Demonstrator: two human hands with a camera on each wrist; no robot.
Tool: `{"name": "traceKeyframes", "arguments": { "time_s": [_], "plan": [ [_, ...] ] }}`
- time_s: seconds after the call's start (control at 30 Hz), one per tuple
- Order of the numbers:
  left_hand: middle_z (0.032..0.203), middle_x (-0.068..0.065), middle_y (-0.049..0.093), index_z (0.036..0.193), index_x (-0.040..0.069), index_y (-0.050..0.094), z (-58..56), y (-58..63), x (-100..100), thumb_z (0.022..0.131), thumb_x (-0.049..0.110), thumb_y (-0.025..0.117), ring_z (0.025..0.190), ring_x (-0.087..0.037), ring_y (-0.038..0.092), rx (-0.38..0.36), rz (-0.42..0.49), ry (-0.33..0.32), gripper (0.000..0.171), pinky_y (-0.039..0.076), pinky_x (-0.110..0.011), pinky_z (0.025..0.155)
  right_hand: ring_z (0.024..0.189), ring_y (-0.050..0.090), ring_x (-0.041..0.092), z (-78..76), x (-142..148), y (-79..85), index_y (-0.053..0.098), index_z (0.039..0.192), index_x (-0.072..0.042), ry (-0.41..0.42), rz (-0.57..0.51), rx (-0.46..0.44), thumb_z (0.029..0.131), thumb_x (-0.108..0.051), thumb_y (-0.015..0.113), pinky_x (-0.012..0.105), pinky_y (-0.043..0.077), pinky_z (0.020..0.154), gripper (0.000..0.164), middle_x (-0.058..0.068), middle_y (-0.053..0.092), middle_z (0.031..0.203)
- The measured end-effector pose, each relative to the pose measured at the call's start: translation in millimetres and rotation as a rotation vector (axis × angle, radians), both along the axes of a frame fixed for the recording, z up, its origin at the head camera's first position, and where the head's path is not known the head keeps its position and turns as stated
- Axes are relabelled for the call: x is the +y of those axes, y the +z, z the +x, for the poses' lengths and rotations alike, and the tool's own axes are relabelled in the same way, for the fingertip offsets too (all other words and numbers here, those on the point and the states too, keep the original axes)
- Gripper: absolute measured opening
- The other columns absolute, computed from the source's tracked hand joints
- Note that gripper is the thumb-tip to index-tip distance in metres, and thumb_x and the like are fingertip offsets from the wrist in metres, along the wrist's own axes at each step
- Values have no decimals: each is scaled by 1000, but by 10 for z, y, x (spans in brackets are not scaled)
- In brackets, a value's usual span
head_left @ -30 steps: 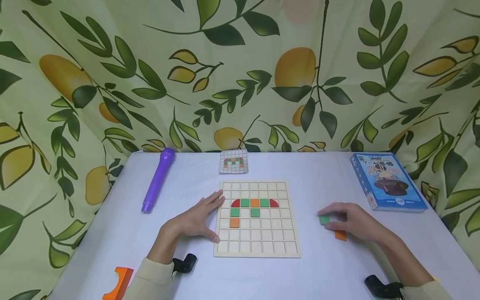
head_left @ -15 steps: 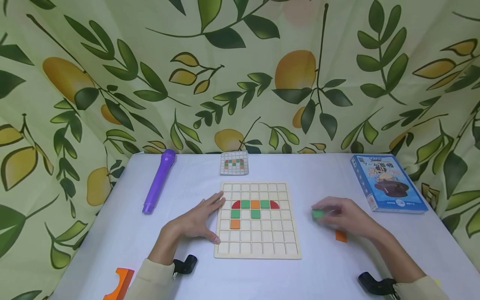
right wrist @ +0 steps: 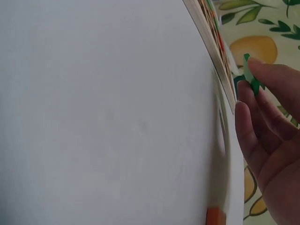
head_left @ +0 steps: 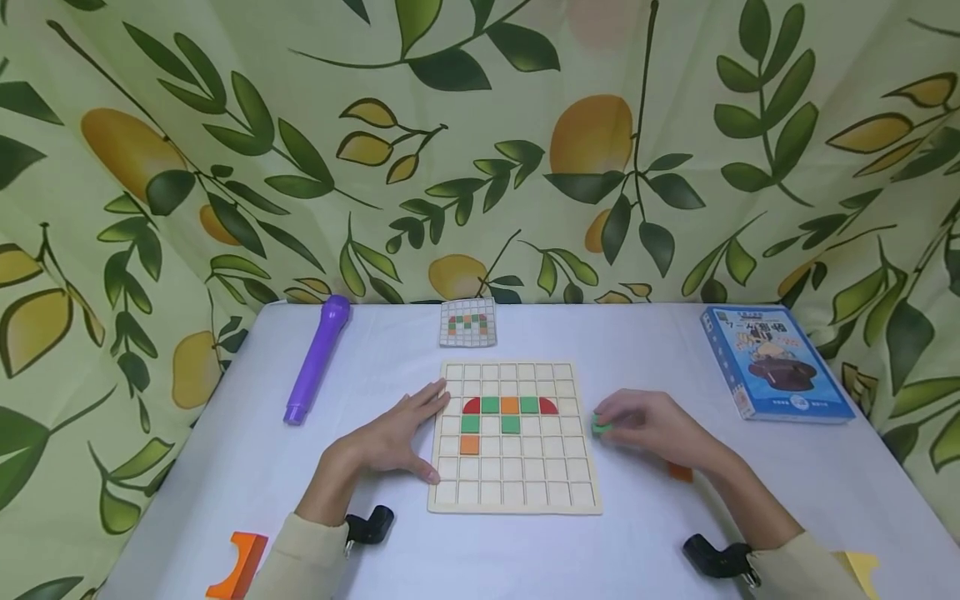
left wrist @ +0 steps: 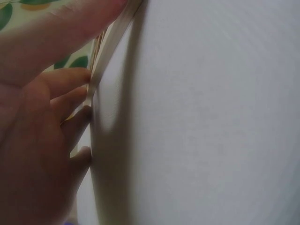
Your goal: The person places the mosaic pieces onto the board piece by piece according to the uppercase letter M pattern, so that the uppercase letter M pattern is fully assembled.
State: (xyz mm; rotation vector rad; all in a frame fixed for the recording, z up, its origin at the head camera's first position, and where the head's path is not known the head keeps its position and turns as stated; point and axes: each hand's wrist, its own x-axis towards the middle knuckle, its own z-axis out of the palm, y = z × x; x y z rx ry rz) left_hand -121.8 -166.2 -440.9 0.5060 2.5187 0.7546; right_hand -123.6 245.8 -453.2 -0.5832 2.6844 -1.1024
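Observation:
A wooden grid board (head_left: 514, 492) lies mid-table with red, green and orange tiles set in its upper rows. My left hand (head_left: 397, 440) lies flat against the board's left edge (left wrist: 105, 51), fingers straight. My right hand (head_left: 645, 425) pinches a small green square tile (head_left: 600, 426) just beside the board's right edge; the right wrist view shows the green tile (right wrist: 249, 74) between my fingertips. An orange tile (head_left: 681, 472) lies on the table under my right wrist.
A small pattern card (head_left: 468, 323) sits behind the board. A purple marker (head_left: 317, 358) lies at the left, a blue box (head_left: 776, 363) at the right. An orange curved piece (head_left: 238, 565) rests near the front left corner. Leaf-print cloth surrounds the table.
My right hand lifted the green tile from beside the orange one and carried it left to the board's right edge. The left hand stayed put.

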Motion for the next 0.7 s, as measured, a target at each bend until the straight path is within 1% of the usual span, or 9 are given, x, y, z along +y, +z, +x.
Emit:
{"name": "traceKeyframes", "arguments": {
  "time_s": [0.1,0.3,0.43,0.5,0.7],
  "plan": [
    [175,2,7,162,16,28,-2,1,0,63,35,97,163,-33,6,0,0,1,122,11,-55,133,109,68,11,-18,-92,-14,79,96,-28,16,-12,0,83,-19,83,18,56,93,16,-8,77,109],
    [175,2,8,162,17,29,-10,-10,6,63,35,97,163,-34,7,-1,-3,11,122,12,-56,133,107,68,10,-54,-279,-4,80,98,-28,46,-34,-40,84,-22,83,17,56,92,16,-11,76,108],
    [175,2,9,162,17,29,-8,-3,8,62,35,97,163,-34,7,-1,-2,14,122,12,-56,133,106,68,9,-84,-375,1,81,100,-24,84,-53,-23,84,-21,83,17,56,88,17,-8,77,109],
    [175,2,9,162,17,29,-7,-3,8,62,35,98,163,-34,7,0,-2,13,122,12,-56,133,106,69,11,-91,-414,8,81,101,-22,96,-65,-18,84,-19,83,17,57,86,18,-5,77,110],
    [175,2,9,162,17,29,-6,-5,13,62,35,98,163,-32,8,2,-1,10,122,11,-55,133,111,68,21,-99,-496,7,81,103,-18,87,-68,-29,84,-12,82,16,58,85,21,0,76,115]
  ]
}}
